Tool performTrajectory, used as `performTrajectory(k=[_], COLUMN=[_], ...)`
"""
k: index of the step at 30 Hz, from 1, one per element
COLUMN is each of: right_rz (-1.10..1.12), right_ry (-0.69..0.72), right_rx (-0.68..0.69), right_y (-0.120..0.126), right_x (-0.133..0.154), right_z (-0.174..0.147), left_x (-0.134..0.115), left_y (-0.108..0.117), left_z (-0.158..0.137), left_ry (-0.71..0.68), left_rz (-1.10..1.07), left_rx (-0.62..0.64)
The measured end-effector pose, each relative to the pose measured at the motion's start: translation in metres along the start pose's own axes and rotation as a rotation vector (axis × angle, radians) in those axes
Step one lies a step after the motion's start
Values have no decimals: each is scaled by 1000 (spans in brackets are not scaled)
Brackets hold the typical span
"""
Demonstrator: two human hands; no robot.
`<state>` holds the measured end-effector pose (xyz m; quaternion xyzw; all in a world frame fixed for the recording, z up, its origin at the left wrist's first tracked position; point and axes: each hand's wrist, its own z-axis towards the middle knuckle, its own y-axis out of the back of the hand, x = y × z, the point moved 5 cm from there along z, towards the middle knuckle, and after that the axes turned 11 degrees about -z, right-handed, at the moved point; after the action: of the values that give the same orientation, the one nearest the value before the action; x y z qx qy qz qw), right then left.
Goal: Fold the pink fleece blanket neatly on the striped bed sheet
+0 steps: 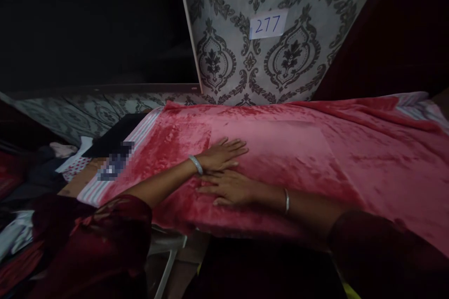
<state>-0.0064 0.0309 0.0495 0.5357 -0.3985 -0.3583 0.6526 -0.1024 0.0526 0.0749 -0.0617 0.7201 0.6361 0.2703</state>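
Observation:
A red plush blanket (pixel 280 145) with a striped border lies spread over a raised surface. Lighter and darker patches run across its pile. My left hand (pixel 221 154) rests palm down on it, fingers stretched out to the right. Just nearer to me, my right hand (pixel 231 188) also lies flat on the blanket, its fingers spread and pointing left. The two hands are very close together, and neither holds anything. Each wrist wears a silver-coloured bangle.
At the left edge of the blanket is a small pixelated dark item (pixel 117 162), beside a black flat panel (pixel 115 134). A large dark screen (pixel 98 28) fills the upper left. Patterned wallpaper (pixel 213 60) carries a paper marked 277 (pixel 268 24). Clothes (pixel 21 229) lie at lower left.

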Motion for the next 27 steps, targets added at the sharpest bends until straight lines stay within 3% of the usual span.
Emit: performTrajectory(k=[6,13,17,22,27], right_rz=[11,1,-37,-118,-189], right_ry=[-4,-41,-36,-40,6], right_rx=[-41,-30,-74,-106,-141], right_y=[3,10,7,4,22], right_x=[2,3,2,0,10], right_z=[-2,-2,-1,1,-8], left_x=[41,105,125,116,56], left_y=[5,37,48,71,80], left_z=[11,31,38,36,48], left_ry=[-27,194,324,490,275], left_rz=[154,106,67,176,206], left_rx=[-91,-147,-192,-274,-296])
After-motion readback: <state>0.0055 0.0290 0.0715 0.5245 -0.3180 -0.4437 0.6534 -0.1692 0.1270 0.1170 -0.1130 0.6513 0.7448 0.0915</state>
